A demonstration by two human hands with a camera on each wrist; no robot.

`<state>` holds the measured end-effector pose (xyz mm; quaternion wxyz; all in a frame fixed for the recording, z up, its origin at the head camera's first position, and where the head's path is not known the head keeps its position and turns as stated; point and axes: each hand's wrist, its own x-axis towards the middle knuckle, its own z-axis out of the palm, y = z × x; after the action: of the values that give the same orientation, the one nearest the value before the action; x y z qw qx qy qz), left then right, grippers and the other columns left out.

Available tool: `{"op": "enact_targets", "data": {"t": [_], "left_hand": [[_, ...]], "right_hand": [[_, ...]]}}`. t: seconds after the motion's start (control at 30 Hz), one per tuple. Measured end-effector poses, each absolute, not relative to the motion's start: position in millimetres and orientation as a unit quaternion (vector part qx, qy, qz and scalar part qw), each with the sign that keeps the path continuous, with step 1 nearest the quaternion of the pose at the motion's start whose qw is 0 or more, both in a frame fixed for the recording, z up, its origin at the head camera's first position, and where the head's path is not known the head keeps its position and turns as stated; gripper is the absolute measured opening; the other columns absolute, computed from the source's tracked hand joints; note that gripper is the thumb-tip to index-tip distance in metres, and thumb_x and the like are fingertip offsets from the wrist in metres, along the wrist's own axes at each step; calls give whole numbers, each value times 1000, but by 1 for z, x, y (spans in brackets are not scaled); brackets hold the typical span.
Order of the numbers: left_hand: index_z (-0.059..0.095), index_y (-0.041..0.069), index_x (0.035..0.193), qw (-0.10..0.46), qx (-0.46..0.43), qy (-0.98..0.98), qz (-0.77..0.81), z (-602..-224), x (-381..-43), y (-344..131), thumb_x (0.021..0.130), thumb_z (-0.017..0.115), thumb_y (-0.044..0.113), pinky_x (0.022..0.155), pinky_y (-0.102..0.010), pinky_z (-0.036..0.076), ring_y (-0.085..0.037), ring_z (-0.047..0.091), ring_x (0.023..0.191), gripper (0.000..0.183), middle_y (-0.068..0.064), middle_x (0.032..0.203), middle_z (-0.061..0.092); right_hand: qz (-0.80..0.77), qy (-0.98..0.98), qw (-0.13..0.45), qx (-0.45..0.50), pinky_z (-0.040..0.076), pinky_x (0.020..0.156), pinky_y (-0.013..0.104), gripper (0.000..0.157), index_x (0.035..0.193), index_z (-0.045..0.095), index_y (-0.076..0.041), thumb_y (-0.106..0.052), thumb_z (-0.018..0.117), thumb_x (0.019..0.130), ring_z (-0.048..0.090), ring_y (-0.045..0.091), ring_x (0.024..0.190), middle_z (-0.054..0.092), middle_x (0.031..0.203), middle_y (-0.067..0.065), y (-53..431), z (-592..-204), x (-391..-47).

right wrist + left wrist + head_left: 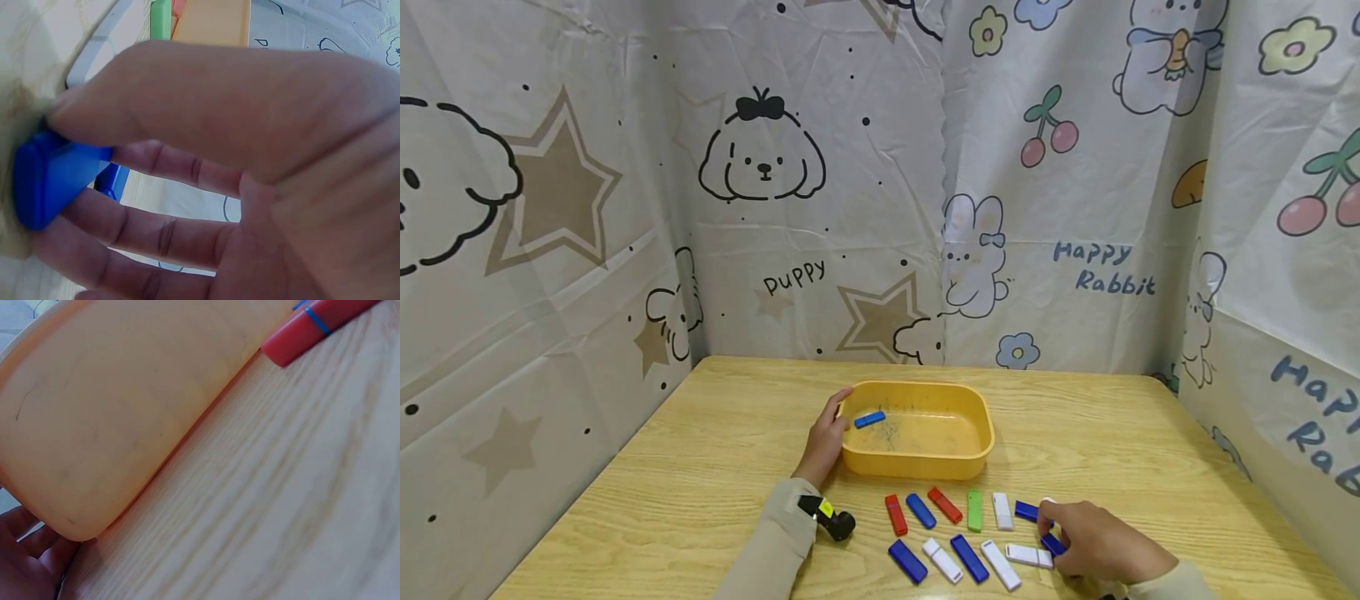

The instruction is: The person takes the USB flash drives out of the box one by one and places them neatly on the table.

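My left hand (pixel 826 437) grips the left side of a yellow plastic basin (pixel 917 467), fingers along its outer wall. Inside the basin lies one blue USB stick (pixel 870 419). At the right end of two rows of sticks, my right hand (pixel 1093 540) pinches a dark blue USB stick (pixel 62 175) between thumb and fingers, low at the tabletop. Another blue stick (pixel 1030 512) lies just behind those fingers, and a white stick (pixel 1028 556) lies beside the hand on its left.
In front of the basin lie several more sticks: red (pixel 896 515), blue (pixel 921 511), green (pixel 974 510) and white (pixel 1002 511) among them. They rest on a light wooden table (pixel 737 425). A printed curtain (pixel 880 167) hangs behind the table and at both sides.
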<state>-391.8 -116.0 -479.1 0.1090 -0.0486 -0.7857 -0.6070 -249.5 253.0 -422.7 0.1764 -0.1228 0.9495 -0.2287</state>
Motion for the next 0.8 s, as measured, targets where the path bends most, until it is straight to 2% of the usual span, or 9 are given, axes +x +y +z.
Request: {"op": "enact_targets", "data": {"t": [0.8], "left_hand": [[46,23,143,108,-52,-786,-606,-480,-392,-116,92,41,9,113,-53,20,-32,24,143,53,-6,153,35]], "right_hand": [[-224,948,177,-139,36,53,28,29,95,57,-18,-6,76,75,50,18,59,55,68,4,258,-426,-251]]}}
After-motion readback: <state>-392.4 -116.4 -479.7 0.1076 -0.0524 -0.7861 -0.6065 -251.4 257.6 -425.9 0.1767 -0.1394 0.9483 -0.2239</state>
